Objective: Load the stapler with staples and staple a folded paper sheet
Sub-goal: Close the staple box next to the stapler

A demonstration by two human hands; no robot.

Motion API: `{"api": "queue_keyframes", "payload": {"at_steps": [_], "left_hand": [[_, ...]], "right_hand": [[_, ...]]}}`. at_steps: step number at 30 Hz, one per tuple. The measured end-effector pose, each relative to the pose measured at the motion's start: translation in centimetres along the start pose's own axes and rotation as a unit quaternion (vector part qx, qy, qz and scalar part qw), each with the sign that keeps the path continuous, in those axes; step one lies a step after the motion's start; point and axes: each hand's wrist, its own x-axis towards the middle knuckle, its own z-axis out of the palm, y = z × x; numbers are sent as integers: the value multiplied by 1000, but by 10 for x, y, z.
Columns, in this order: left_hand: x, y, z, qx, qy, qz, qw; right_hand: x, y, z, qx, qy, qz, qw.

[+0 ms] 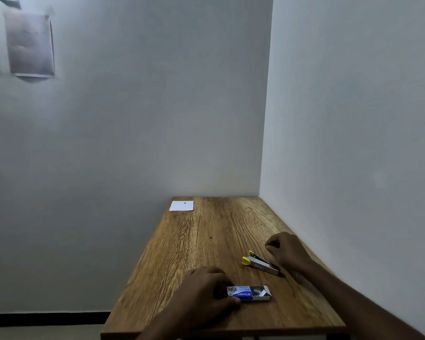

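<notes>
A yellow and silver stapler point(259, 263) lies opened on the wooden table point(206, 241), its two arms spread apart. My right hand point(287, 253) rests just right of it with fingers curled, touching its rear end. A small blue and white staple box point(249, 293) lies near the front edge, its tray slid partly out to the right with staples showing. My left hand point(206, 290) grips the box's left end between thumb and fingers. A folded white paper sheet point(181, 206) lies flat at the far left corner of the table.
The table stands in a room corner, with a wall along its right side and another behind its far edge. Papers point(27, 45) hang on the wall at upper left. Floor and a dark skirting strip show left of the table.
</notes>
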Motion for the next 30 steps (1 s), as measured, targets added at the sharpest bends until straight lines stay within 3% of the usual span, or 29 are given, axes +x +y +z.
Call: {"api": "queue_keyframes", "payload": {"at_steps": [4, 8, 11, 14, 20, 30], "left_hand": [[0, -2, 1, 2, 7, 3, 1000], [-2, -1, 2, 5, 17, 8, 1000], [-3, -2, 3, 14, 25, 14, 999], [-5, -2, 4, 12, 25, 18, 999], [-4, -3, 5, 11, 27, 20, 999], [-1, -6, 8, 9, 31, 22, 999]], "right_hand": [[-17, -23, -21, 162, -4, 0, 987], [-51, -45, -36, 338, -67, 27, 938], [-81, -50, -34, 392, -100, 21, 914], [-105, -49, -28, 391, -103, 4, 915], [-124, -39, -16, 221, -50, -25, 974], [-110, -27, -8, 188, -105, -48, 975]]}}
